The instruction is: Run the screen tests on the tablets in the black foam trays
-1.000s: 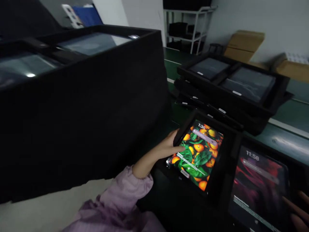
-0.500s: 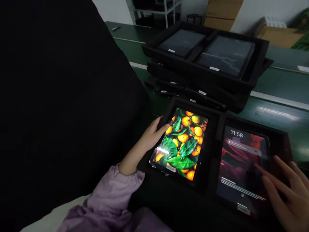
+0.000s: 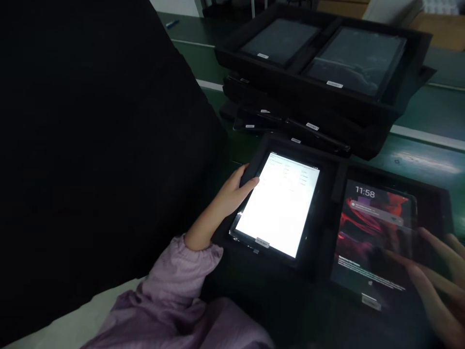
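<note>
Left tablet (image 3: 279, 206) lies flat in the left well of the black tray (image 3: 329, 189) in front of me, screen lit plain white with faint rows of text near its top. My left hand (image 3: 232, 194) sits at its upper-left edge: fingers loosely curled, thumb laid along the bezel, fingertips hooked over the tray's lip. It touches the edge and grips nothing that I can see.

Right tablet (image 3: 374, 237) fills the tray's right well, just beside the first, a raised divider between them. Its screen shows a red pattern and a clock reading 11:58. My right hand (image 3: 434, 276) is spread flat and open, fingers fanned low over the right half of that screen; blur hides whether the tips actually touch the glass. It holds nothing.

Lilac sleeve (image 3: 174, 295) runs from the bottom edge up to the left wrist.

Edges: a tall black box (image 3: 90, 145) crowds the tray's left side, leaving the left hand only a narrow gap. Behind the tray, nearly touching its far rim, a stack of trays (image 3: 316, 97) carries two dark tablets on top. Green table (image 3: 428, 160) shows bare to the right, between the stack and my tray.
</note>
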Demonstrator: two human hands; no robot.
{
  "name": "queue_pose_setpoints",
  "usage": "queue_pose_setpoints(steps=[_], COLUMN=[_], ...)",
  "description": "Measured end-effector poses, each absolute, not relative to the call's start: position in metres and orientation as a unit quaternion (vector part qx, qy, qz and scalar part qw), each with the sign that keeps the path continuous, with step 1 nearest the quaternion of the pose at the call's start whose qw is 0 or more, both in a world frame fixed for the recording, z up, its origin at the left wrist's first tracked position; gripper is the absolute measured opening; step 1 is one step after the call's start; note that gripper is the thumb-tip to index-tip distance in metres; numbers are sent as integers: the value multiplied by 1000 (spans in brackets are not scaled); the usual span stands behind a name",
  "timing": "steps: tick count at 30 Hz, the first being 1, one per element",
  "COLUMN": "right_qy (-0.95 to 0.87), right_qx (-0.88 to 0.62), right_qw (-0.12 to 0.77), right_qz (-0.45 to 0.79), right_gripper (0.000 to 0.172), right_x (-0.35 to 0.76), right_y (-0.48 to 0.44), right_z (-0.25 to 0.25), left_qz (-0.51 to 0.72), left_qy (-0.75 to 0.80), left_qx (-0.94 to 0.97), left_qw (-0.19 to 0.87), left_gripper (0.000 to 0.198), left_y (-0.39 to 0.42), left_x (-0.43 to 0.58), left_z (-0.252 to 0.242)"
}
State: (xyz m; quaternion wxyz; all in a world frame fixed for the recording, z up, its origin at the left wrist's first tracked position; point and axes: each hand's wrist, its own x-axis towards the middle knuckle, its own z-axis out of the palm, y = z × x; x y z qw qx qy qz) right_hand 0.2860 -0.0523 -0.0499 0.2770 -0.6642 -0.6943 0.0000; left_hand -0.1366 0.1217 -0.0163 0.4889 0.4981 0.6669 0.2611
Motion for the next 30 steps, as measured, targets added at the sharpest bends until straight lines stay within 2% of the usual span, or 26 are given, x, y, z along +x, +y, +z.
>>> queue_pose_setpoints(steps=[2,6,9,16,20,23,30], right_qy=[-698,-675,-651,-650,-663,-701,-748], right_qx=[-653,-684,-700,-680,-637,-603,-585], right_qw=[294,275,292,338,384,358,302], right_qz=[14,-15,-7,22,89,129,85], right_gripper=[26,39,47,40,26,28,28], right_x=[284,281,278,261,252,246,242], right_y=[-48,-39,-40,-44,-55,-72,-85], right_z=[-50,-53,-49,-30,-19,-15,-25], left_qz=[269,280,271,194,112,67,38], left_qy=[661,657,661,665,652,645,641], left_qx=[496,506,526,579,627,644,663], left_qw=[495,483,462,430,412,405,385], left_gripper=[68,71,81,99,113,121,125], left_y=[120,120,116,72,53,52,61], left_x=[-138,-142,-146,-160,-168,-168,-168], left_z=[-19,-26,-29,-11,-3,-2,-3])
